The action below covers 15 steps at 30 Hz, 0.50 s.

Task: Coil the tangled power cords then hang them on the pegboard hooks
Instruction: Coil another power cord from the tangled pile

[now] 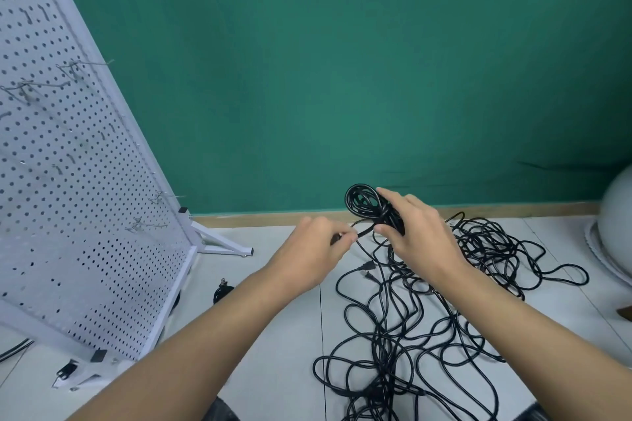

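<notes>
- Fingers (343, 236) of the left hand (316, 246) are curled, pinching a loose cord tail (362, 232) between thumb and fingertips. The tail runs across to the coil.
- On the right hand (419, 232), fingers lie over the top and thumb underneath, gripping a small black coil (364, 203). It is held up off the floor, in front of the green wall (342, 79).
- The coil shows several stacked loops and looks mostly wound. Judged step: wrapping or tucking the tail to close this bundle.
- The tangled cords (410, 335) lie on the white floor (273, 369) below and to the right of the hands. It's a big loose pile with crossing loops, and a plug (367, 272) shows near the hands.
- Can't tell how many cords are in the pile, or whether the held coil is free of it.
- The pegboard (68, 181) stands at the left, well apart from the coil. The hooks (82, 66) visible on it carry nothing.
- A small dark bundle (223, 290) sits on the floor by the pegboard foot. Can't tell if it's a finished coil.
- Progress, as a judgement: early. One coil is nearly made, nothing is hung, and most of the cord is unsorted.
- Left to do: finish this coil and carry it left to a hook. Then pull out, coil and hang each remaining cord.
- A white round object (615, 215) sits at the right edge, not involved.
</notes>
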Tool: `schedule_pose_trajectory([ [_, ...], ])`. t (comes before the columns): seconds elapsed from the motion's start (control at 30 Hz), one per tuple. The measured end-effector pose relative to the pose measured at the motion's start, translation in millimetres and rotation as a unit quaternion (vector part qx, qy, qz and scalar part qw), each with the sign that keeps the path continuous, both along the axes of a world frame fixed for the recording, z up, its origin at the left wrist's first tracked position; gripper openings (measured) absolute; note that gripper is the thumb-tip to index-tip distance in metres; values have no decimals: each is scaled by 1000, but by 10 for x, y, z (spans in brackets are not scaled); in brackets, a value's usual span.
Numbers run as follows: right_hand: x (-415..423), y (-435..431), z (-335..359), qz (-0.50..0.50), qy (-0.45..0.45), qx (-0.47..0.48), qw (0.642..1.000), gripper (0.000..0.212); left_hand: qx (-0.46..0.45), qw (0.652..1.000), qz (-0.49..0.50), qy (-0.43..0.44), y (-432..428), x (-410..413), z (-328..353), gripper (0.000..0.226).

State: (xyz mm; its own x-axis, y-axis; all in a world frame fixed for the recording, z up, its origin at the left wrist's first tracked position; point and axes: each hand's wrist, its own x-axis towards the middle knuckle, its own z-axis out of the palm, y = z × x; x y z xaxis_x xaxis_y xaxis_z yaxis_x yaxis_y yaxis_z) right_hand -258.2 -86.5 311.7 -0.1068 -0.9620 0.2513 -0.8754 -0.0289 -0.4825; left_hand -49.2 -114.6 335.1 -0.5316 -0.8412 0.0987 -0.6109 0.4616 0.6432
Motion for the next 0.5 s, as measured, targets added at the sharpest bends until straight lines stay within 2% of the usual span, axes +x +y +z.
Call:
schedule_pose_trajectory([
  [0.1, 40, 20, -1, 20, -71, 47, 996, 67, 64, 984, 16, 163, 47, 59, 94, 7],
  [0.2, 99, 25, -1, 25, -74, 53, 996, 64, 146, 957, 3, 251, 10, 82, 145, 9],
  [0.33, 144, 21, 33, 46, -63, 53, 996, 60, 162, 947, -12, 276, -60, 96, 157, 8],
  [0.5, 157, 61, 36, 83, -52, 68, 993, 56, 80, 967, 31, 241, -99, 83, 85, 12],
])
